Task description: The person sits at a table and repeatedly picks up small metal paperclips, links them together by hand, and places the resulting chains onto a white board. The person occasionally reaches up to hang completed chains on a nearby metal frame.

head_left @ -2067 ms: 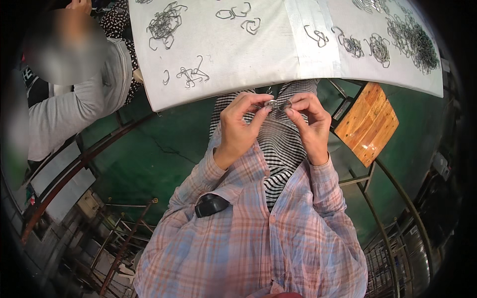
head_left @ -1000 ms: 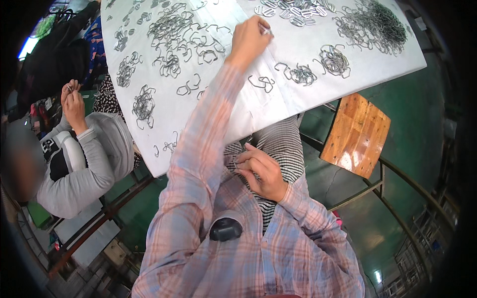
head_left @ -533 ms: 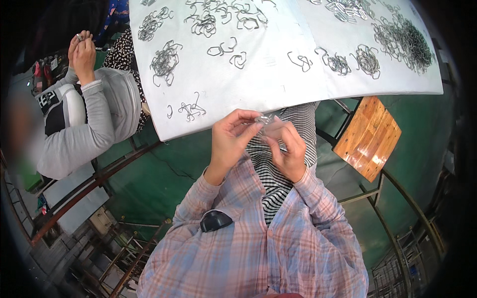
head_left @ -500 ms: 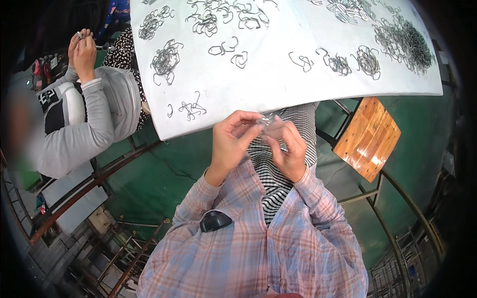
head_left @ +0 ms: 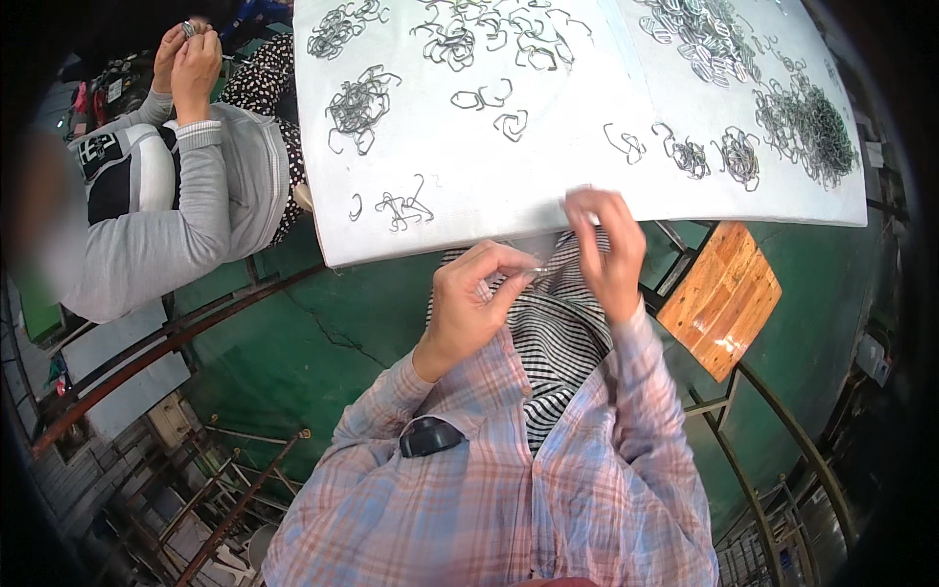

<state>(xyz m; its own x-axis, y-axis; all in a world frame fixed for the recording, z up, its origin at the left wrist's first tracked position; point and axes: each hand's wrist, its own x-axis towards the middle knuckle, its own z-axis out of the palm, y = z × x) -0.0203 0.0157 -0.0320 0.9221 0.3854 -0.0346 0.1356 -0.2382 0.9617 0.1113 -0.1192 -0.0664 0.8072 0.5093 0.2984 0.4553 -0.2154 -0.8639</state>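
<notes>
My left hand, over my lap just off the table's front edge, is closed in a pinch. A small shiny metal piece sticks out between its thumb and forefinger; its exact kind is too small to make out. My right hand is raised at the table edge, apart from the left, with bent fingers. Motion smears its fingertips, so whether they hold anything does not show. The nearest wire pieces are a loose pair of bent wire hooks, a small pile of wire hooks and a bent-wire cluster.
On the white table lie several more wire piles, a dense dark heap and flat metal buckles at the far right. A co-worker in a grey sleeve sits at left. A wooden stool stands right of my legs.
My right hand has parted from the left and moved up and right toward the table edge. The left keeps its pinch on the small metal piece. The view has shifted slightly.
</notes>
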